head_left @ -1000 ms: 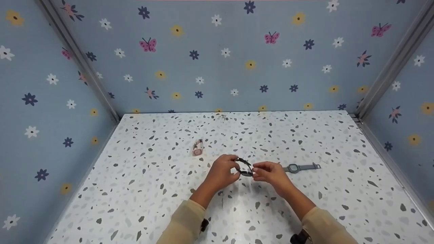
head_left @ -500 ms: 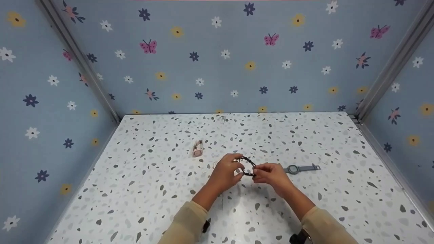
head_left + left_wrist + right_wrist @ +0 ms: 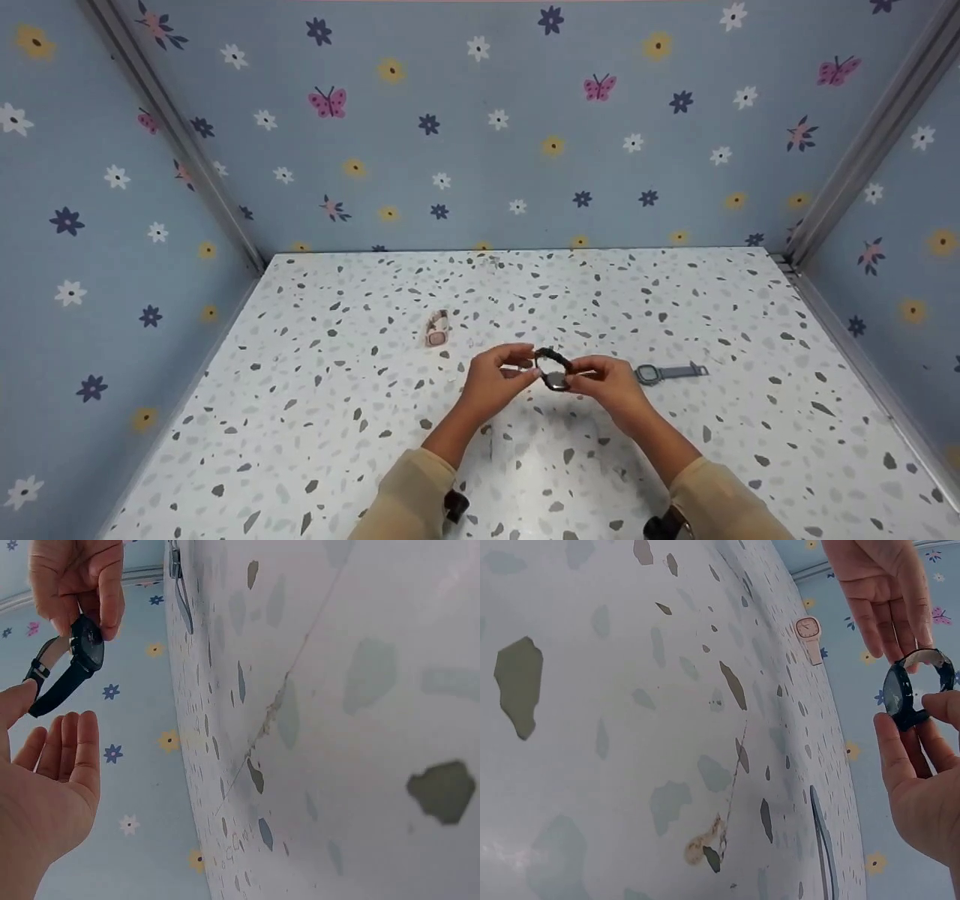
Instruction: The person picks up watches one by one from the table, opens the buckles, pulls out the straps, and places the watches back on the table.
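Note:
Both hands hold up a black wristwatch (image 3: pixel 555 381) above the speckled white table, its strap closed in a loop. My right hand (image 3: pixel 613 384) pinches it by the case side, thumb inside the loop and fingers outside, as the right wrist view shows. On the opposite side is my left hand (image 3: pixel 487 384); its thumb touches the strap while its straight fingers stand apart below, seen in the left wrist view. The round dark case (image 3: pixel 88 643) faces away from the left palm. Part of the strap is hidden behind the right fingers.
A pink watch (image 3: pixel 436 337) lies on the table (image 3: pixel 337 420) beyond the left hand. Just right of the right hand, a grey watch (image 3: pixel 679 371) lies stretched flat. Flower-patterned blue panels (image 3: pixel 487 90) enclose the back and sides.
The black watch has shifted slightly right and turned between the hands. My left fingers have loosened and straightened, while the right hand keeps its pinch.

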`<state>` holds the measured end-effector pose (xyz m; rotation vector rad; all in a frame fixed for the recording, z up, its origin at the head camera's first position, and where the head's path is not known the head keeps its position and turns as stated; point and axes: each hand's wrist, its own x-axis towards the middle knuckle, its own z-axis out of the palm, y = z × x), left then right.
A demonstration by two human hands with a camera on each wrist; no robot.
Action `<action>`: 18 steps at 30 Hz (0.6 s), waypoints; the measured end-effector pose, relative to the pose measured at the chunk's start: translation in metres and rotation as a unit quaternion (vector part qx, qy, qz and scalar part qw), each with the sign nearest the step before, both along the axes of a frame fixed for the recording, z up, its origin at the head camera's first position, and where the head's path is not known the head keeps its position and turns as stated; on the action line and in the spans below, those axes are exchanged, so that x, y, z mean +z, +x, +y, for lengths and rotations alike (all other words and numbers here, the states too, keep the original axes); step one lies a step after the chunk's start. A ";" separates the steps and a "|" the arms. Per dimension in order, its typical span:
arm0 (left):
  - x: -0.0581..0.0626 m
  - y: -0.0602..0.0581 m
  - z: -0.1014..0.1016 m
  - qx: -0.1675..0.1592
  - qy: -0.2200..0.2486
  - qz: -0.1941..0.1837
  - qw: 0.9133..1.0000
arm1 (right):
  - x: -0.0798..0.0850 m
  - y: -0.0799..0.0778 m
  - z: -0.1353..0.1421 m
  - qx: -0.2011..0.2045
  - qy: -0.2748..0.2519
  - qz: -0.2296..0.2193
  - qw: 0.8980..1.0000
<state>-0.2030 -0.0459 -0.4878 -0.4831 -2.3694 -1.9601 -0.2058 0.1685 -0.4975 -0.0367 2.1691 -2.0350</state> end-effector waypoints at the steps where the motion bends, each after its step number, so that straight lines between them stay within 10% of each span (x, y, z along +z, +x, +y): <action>1: 0.001 -0.001 -0.001 -0.002 -0.009 -0.003 1.000 | 0.000 0.000 0.001 0.000 0.004 0.005 1.000; 18: -0.006 -0.004 0.000 -0.034 -0.069 0.114 0.990 | -0.008 -0.001 0.010 0.062 0.002 0.067 0.996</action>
